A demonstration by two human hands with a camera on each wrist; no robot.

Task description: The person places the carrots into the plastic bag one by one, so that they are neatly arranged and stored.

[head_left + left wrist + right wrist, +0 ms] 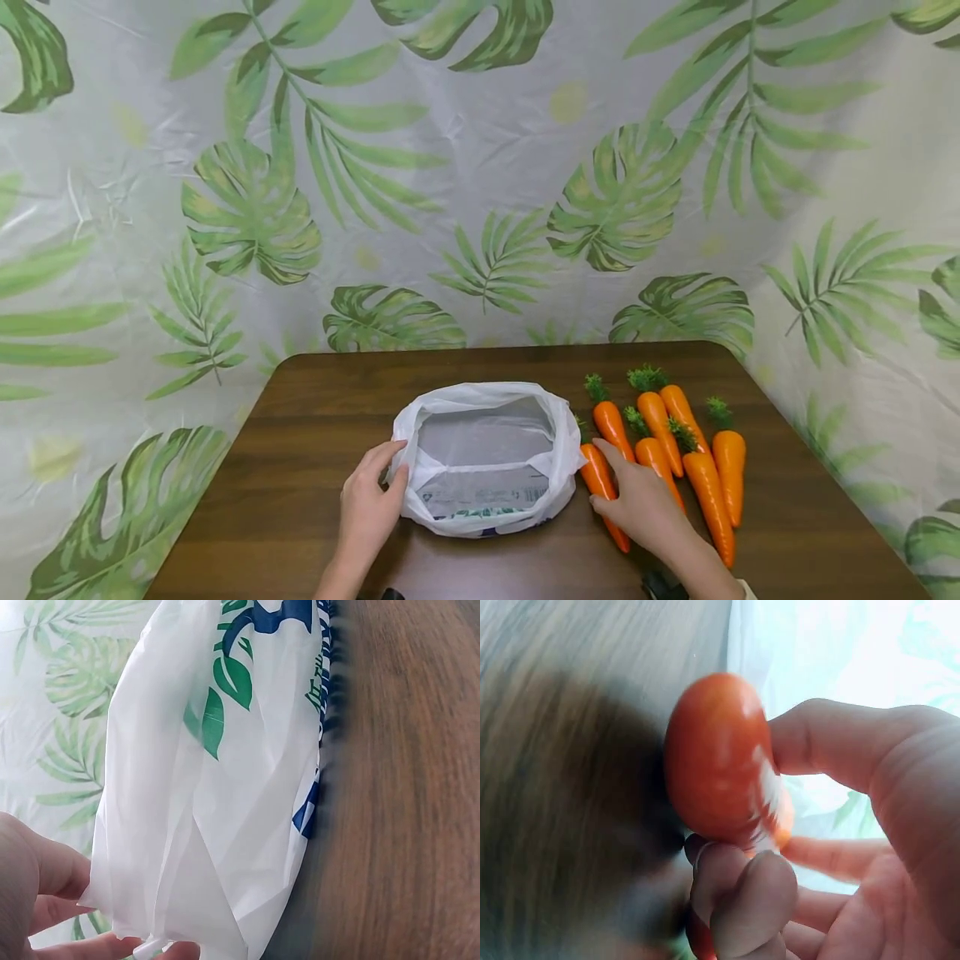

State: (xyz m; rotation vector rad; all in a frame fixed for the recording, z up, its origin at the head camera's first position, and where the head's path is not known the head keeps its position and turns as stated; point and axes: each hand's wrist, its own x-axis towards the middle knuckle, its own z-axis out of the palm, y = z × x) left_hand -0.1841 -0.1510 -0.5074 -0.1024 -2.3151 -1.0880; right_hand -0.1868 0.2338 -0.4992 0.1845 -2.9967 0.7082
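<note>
The wooden table (315,450) has rounded back corners, its back edge running a fair way beyond the bag and its sides slanting outward toward the person. Broad dark wood stretches left of the bag to the table's left edge, a narrower strip lies behind the bag, and another stretch runs from the carrots to the right edge. A leaf-printed curtain (480,183) hangs just past the back edge. On the right the room is tight: six orange carrots (708,500) with green tops lie close together, several touching or overlapping, just beyond the right hand (641,504). That hand is clamped on a seventh, the nearest carrot (600,479), which is just beside the bag's right side; the right wrist view shows thumb and curled fingers about its orange body. The left hand (371,496), well apart from the right, pinches the left rim of the white plastic bag (566,454). The bag sits mid-table with its mouth spread wide and facing up, showing inner film, a pale crosswise fold and printed marks low inside; green leaves and dark blue lettering mark its outer wall in the left wrist view.
</note>
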